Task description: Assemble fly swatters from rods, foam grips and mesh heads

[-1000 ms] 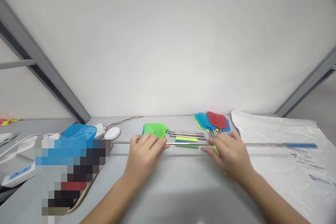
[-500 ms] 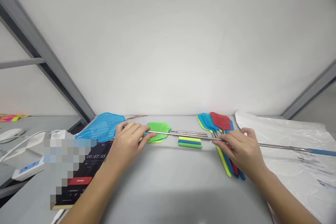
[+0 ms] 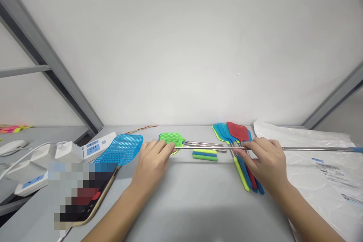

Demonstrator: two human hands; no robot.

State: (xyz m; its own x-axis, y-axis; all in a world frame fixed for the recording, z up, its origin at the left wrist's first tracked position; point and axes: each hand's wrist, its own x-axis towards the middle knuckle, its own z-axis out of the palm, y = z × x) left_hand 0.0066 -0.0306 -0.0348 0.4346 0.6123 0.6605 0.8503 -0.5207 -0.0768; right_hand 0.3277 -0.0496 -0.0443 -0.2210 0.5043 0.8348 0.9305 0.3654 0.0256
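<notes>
A blue fly swatter (image 3: 124, 149) with a long steel rod lies crosswise in both hands, its mesh head at the left and its blue handle at the right edge. My left hand (image 3: 153, 160) is closed on the rod close to the head. Further along, my right hand (image 3: 263, 159) pinches the same rod. Beneath my right hand lies a fanned pile of swatters with a red swatter head (image 3: 237, 131) on top. Between the hands rest a green swatter head (image 3: 171, 138), several loose metal rods (image 3: 204, 144) and a few coloured handle grips (image 3: 205, 155).
At the left stand a phone (image 3: 99, 193) in a tan case, partly pixelated, and a white power strip (image 3: 99, 144) with plugs and cables. A white plastic mailing bag (image 3: 320, 196) covers the right side. The pale wall (image 3: 181, 64) rises behind the grey table (image 3: 193, 204).
My left hand has moved right along with the swatter head, uncovering part of the power strip. The rod now lies more level, its blue handle shifted right and up. My right hand stays nearly in place.
</notes>
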